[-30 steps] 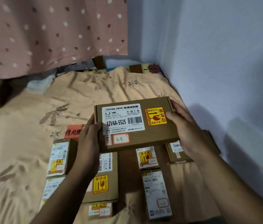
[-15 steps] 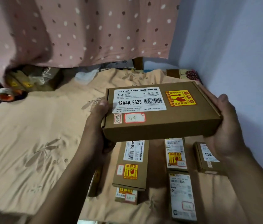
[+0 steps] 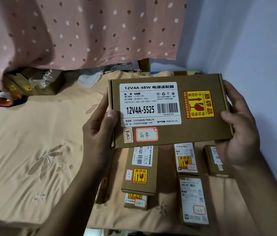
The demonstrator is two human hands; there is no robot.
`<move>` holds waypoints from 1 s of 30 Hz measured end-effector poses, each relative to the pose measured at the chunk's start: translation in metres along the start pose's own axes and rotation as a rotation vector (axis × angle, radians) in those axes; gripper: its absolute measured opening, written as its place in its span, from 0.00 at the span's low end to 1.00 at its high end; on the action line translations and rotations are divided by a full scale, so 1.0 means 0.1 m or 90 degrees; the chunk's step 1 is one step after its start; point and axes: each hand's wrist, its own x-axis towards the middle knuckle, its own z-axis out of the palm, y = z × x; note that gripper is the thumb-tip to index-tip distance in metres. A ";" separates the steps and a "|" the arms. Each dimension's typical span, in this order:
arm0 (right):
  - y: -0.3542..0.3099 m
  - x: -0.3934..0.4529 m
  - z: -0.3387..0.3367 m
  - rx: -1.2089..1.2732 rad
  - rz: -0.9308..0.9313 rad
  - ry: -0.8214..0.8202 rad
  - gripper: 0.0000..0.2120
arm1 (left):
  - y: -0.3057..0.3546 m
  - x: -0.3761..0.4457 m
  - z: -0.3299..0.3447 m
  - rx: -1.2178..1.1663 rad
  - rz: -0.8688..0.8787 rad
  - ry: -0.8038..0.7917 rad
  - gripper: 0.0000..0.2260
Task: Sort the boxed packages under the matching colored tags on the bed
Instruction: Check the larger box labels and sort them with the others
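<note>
**Item in hand:** flat brown cardboard box (image 3: pixel 170 110), white label reading "12V4A-5525", yellow fragile sticker, and a small red-bordered tag (image 3: pixel 146 134) with handwriting at the lower left of its top face.

**Location:** held in the air over the bed (image 3: pixel 32 142), above the rows of boxes already laid out, touching none of them.

**Hold:** left hand (image 3: pixel 98 132) grips the box's left short end, thumb curled onto the top face beside the label. Right hand (image 3: pixel 236 126) grips the right short end, thumb over the top edge, fingers under it.

**Change:** over the last second the box has been lifted up and closer to the camera, and now shows its top face squarely, print larger and easier to read. Both hands keep the same end-to-end grip. The view has also swung left, bringing in a roll of tape (image 3: pixel 4 99) and loose cartons (image 3: pixel 32 84) under the dotted curtain (image 3: pixel 83 31).

**Meaning for the task:** judged as a label check; the box is not yet placed, and its column is still to be chosen by the red-bordered tag.

**Orientation:** long axis runs left to right across the view, tilted slightly, right end a little higher. Top face toward the camera, print upright to the person.

**Laid out below:** long box (image 3: pixel 139 169) with fragile sticker, lying lengthwise away from the person; small box (image 3: pixel 186 157); white-labelled box (image 3: pixel 193 201); box (image 3: pixel 215 160) partly hidden by the right hand. No coloured bed tag shows in this view.
</note>
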 end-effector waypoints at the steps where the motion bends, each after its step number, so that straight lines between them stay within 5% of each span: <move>1: 0.00 -0.01 0.00 0.002 -0.002 0.001 0.29 | -0.01 0.00 -0.01 -0.006 0.000 0.000 0.31; 9: -0.03 -0.09 -0.07 -0.010 -0.018 0.009 0.28 | -0.03 -0.03 0.04 -0.014 -0.020 -0.009 0.31; 13: 0.04 -0.12 -0.23 -0.046 0.007 0.055 0.26 | -0.14 -0.03 0.19 0.029 -0.108 -0.010 0.22; 17: 0.24 -0.24 -0.57 -0.181 0.061 0.247 0.12 | -0.48 -0.17 0.54 0.071 -0.243 -0.060 0.14; 21: 0.42 -0.41 -1.10 -0.348 0.133 0.344 0.09 | -0.94 -0.36 0.99 0.150 -0.295 -0.107 0.18; 30: 0.61 -1.02 -2.19 -0.582 0.367 0.336 0.14 | -1.59 -0.95 1.92 0.186 -0.481 -0.271 0.19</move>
